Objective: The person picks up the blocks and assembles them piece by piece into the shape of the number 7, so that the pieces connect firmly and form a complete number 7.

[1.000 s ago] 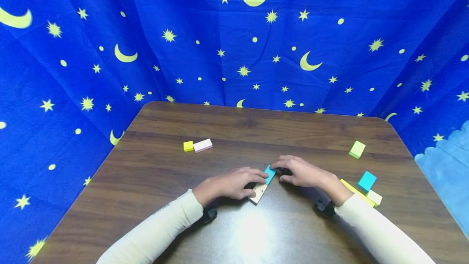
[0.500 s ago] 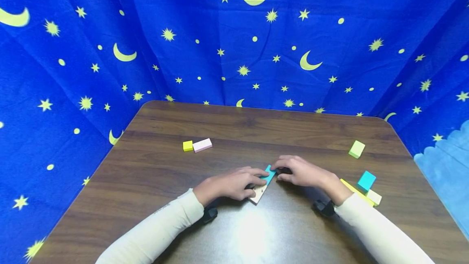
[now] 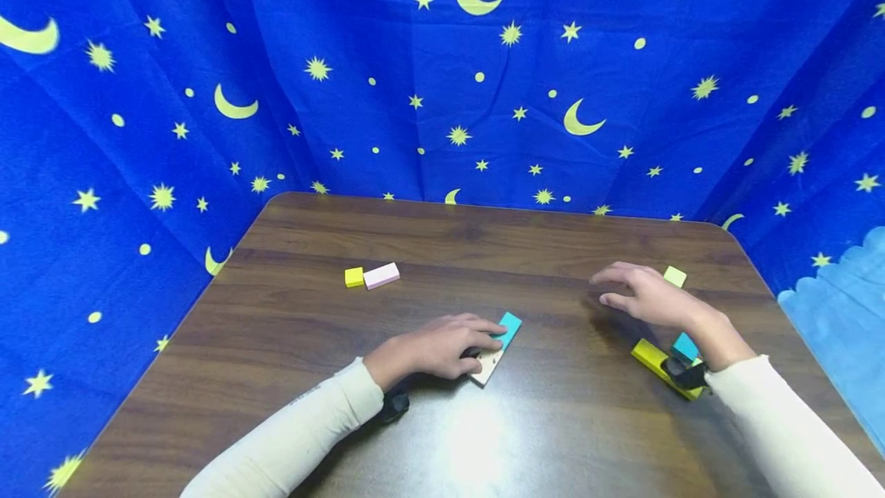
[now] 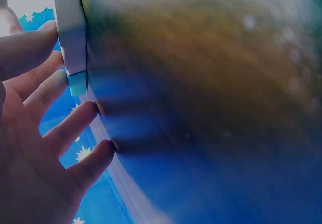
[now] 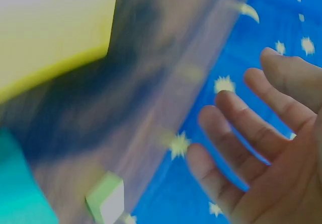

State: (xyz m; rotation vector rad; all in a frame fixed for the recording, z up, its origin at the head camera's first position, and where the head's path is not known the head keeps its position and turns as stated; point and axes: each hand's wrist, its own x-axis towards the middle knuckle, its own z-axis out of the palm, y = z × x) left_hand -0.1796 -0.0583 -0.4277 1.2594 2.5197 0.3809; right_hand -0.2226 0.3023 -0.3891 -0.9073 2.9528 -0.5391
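Near the middle of the table, a pale wooden block (image 3: 488, 366) with small dark marks lies end to end with a turquoise block (image 3: 510, 324). My left hand (image 3: 445, 344) rests its thumb and fingertips on this pair. Seen from the left wrist, the thumb and two fingers touch the wooden block (image 4: 70, 32), while the other fingers spread toward the table. My right hand (image 3: 650, 294) is in the air at the right, fingers loosely extended and holding nothing. Beside it is a light green block (image 3: 674, 277), partly hidden behind the hand.
Under the right wrist lie a long yellow block (image 3: 650, 357) and another turquoise block (image 3: 684, 346), both partly covered by the wrist camera. Toward the back left, a small yellow block (image 3: 354, 277) touches a pink block (image 3: 382, 276). A blue starry curtain (image 3: 387, 60) surrounds the wooden table (image 3: 442, 240).
My right hand has left the turquoise block's far end and moved right, toward the light green block. My left hand and the joined blocks have stayed in place.
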